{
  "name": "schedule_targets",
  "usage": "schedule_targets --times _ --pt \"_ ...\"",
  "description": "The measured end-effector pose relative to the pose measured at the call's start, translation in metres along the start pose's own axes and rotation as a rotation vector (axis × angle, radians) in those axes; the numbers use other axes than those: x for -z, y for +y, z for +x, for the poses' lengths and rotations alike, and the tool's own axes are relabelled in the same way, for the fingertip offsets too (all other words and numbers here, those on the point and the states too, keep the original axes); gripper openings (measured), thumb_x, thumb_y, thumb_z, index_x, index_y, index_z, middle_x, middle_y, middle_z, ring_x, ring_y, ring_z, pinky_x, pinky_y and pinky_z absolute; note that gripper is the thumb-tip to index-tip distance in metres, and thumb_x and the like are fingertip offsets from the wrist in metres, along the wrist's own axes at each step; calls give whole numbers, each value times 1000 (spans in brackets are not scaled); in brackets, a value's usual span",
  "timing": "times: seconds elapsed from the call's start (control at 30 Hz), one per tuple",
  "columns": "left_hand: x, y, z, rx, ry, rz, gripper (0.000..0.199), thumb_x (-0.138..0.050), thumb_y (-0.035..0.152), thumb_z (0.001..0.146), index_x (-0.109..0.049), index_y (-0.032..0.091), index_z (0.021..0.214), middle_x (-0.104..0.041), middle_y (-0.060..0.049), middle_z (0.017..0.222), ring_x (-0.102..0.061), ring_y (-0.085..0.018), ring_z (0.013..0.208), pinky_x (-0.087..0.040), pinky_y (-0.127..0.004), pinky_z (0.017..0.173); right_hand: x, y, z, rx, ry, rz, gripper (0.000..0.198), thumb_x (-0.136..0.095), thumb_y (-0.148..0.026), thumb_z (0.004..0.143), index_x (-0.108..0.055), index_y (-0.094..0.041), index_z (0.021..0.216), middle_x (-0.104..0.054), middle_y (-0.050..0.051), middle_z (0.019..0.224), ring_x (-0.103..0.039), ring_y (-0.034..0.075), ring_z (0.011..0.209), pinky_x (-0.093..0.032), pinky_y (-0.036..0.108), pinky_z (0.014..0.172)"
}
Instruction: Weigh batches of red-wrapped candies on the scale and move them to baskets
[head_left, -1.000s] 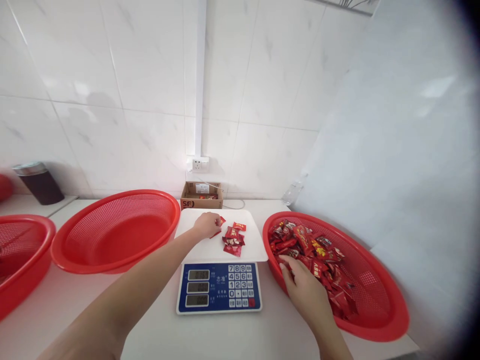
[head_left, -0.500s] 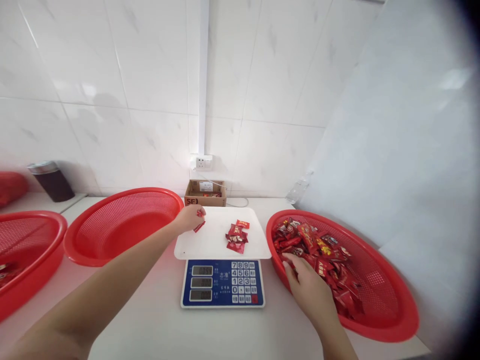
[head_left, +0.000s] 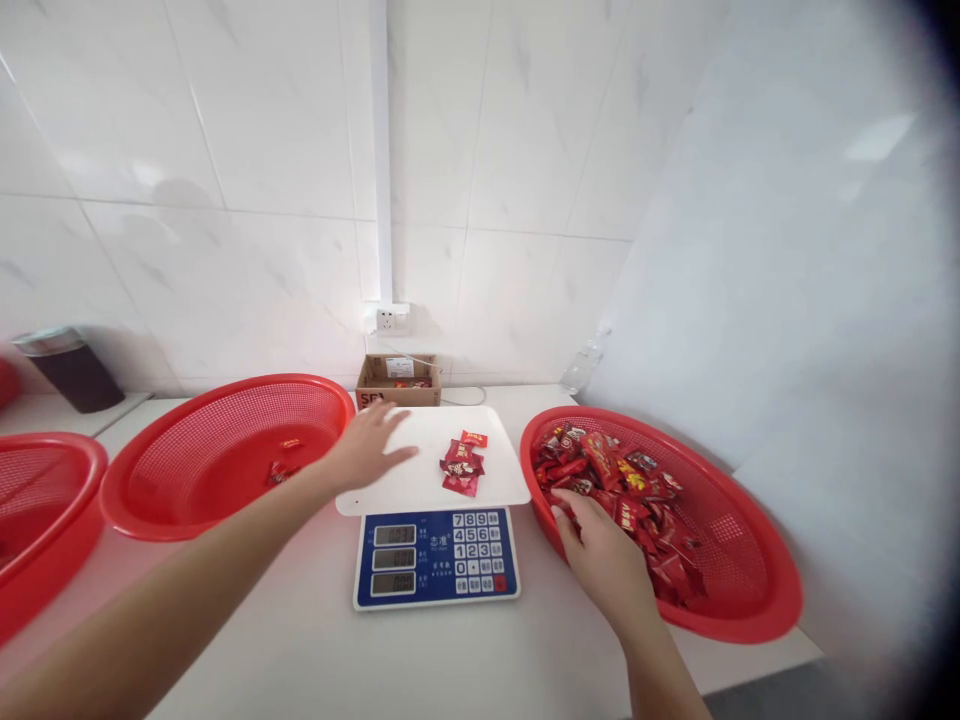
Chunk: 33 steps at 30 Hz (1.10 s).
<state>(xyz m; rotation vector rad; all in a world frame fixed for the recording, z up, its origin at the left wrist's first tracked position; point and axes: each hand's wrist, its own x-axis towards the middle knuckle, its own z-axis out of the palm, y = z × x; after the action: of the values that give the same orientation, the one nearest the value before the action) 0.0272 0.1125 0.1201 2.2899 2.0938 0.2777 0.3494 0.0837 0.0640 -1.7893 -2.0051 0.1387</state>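
Observation:
My left hand (head_left: 368, 447) is open with its fingers spread, above the left edge of the white scale tray (head_left: 397, 482), holding nothing. A small overlapping group of red and dark wrapped snack packets (head_left: 462, 468) lies on the tray's right half. At the near left rim of the right red basket (head_left: 750, 520) is my right hand (head_left: 596, 545), its fingers curled in; whatever they hold is hidden. That basket has a heap of red snack packets (head_left: 600, 460). A few small packets (head_left: 281, 472) lie inside the middle-left red basket (head_left: 217, 500).
The scale's blue keypad panel (head_left: 437, 558) faces me. Behind the tray stands a cardboard box (head_left: 397, 396) below a wall socket (head_left: 391, 319). Another red basket (head_left: 49, 450) and a dark tumbler (head_left: 71, 372) are at far left. A clear bottle-like object (head_left: 583, 368) leans at the back right.
My left hand has let go of its red packets, and a few now lie in the middle-left basket. Its fingers have spread. The right hand stays at the right basket. The view has shifted slightly.

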Motion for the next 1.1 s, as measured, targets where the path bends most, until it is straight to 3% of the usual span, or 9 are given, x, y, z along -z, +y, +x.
schedule_targets --times 0.07,0.13,0.27,0.33,0.43,0.6,0.73,0.9,1.1 --pt "-17 37 8 -182 -118 -119 71 -33 64 81 -24 26 141 -20 -7 152 -9 -24 141 -18 -42 111 0 0 -1 -1 -2 6 37 -31 -34 90 -57 -23 114 -62 6 117 -62 22 95 -47 33 74" --pt "-31 67 19 -259 -167 -157 75 -32 69 79 -24 28 141 -22 -8 152 -12 -25 140 -21 -42 110 -1 0 -1 6 5 13 37 -31 -34 90 -57 -24 113 -62 6 117 -62 22 95 -47 32 74" --pt "-53 98 44 -255 -175 -126 82 -41 71 73 -29 25 139 -23 -15 150 -16 -34 138 -24 -50 106 -2 0 -3 32 8 15 36 -31 -33 90 -58 -24 112 -62 6 114 -62 20 94 -46 31 73" --pt "-59 102 52 -227 -156 -89 74 -42 66 76 -35 22 136 -30 -18 145 -26 -36 133 -28 -52 102 -1 0 -4 35 -11 17 36 -30 -32 91 -57 -23 112 -61 6 116 -61 20 95 -46 31 73" --pt "-61 104 56 -208 -108 -36 54 -39 53 83 -46 22 127 -46 -17 131 -43 -34 120 -36 -51 94 1 0 -5 40 -21 23 37 -29 -32 91 -57 -23 113 -61 6 117 -61 20 97 -47 30 73" --pt "-55 103 53 -196 -72 12 34 -38 35 90 -52 18 115 -56 -12 112 -51 -26 107 -45 -44 84 3 0 -4 35 -3 22 36 -31 -32 90 -57 -24 113 -62 5 116 -62 20 95 -47 30 72" --pt "-51 96 53 -193 -72 15 30 -49 37 86 -55 17 109 -58 -7 109 -55 -19 98 -47 -40 83 2 1 -3 38 4 31 37 -31 -33 90 -57 -24 114 -61 5 117 -63 20 93 -46 30 71" --pt "-44 83 55 -154 -26 -22 25 -47 31 87 -57 18 106 -60 -7 105 -58 -17 90 -48 -36 77 2 1 -5 42 7 21 37 -30 -33 90 -58 -23 112 -62 5 114 -62 20 94 -46 30 71" --pt "-11 38 47 1 99 -61 29 -40 24 84 -60 27 104 -62 -3 106 -60 -18 90 -44 -27 69 1 2 -4 37 26 53 35 -32 -35 90 -58 -25 112 -62 5 114 -62 21 94 -46 31 73"
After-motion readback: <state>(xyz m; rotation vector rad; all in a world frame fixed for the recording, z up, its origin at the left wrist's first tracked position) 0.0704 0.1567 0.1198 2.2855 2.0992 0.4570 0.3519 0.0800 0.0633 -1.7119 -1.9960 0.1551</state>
